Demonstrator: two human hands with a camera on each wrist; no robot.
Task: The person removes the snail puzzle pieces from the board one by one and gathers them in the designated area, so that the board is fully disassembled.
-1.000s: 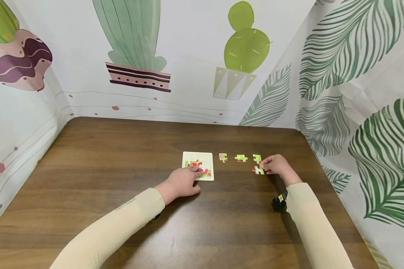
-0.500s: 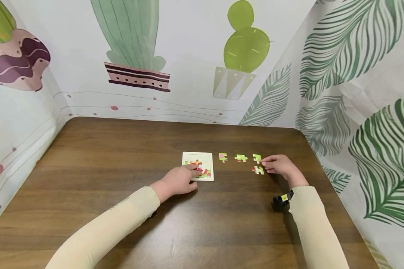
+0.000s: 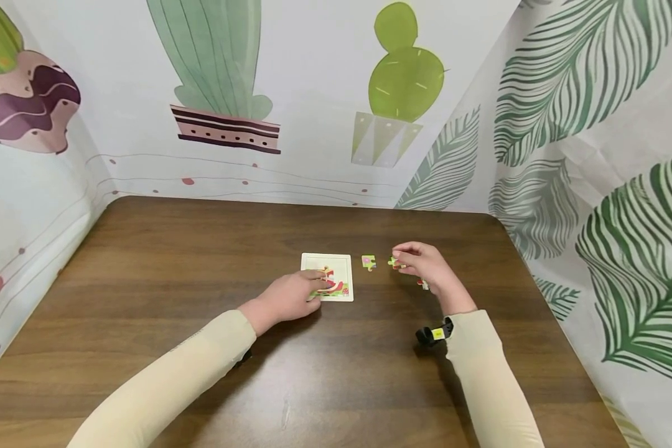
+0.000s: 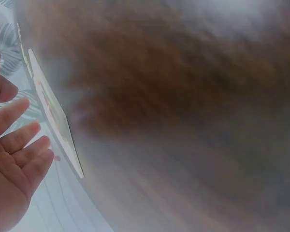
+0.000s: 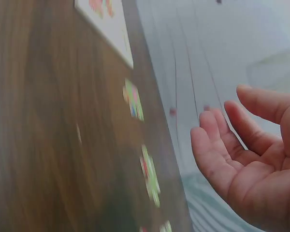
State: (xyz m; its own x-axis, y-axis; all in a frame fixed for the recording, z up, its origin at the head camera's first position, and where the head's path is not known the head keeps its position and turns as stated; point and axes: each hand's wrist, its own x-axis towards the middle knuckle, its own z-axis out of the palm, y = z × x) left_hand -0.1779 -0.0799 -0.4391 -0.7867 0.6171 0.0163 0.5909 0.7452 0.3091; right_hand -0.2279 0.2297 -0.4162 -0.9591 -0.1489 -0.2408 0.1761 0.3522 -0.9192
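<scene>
I judge the middle puzzle piece (image 5: 150, 175) to be light and stiff, likely thin card or wood, with little weight to fight; its printed face may be a bit slick, and the narrow knobs look like the part most apt to chip or bend; so I would pinch it by opposite straight edges, thumb against fingertips, and leave the knobs alone.

It lies flat on the surface (image 3: 224, 249), between the pink-marked piece (image 3: 368, 261) and the partly hidden red-marked piece (image 3: 422, 284); from the head view the right hand (image 3: 422, 264) hangs over it, covering its right part, while the right wrist view shows the fingers (image 5: 202, 145) raised clear of the surface, loosely bent and released, nothing between them.

My left hand (image 3: 285, 297) has its fingers fairly straight over the tray (image 3: 341, 269), grasping nothing; whether the fingertips touch the picture pieces (image 3: 336, 288) in it I cannot tell; the tray lies flat, left of the pink-marked piece and well apart from the right hand.
</scene>
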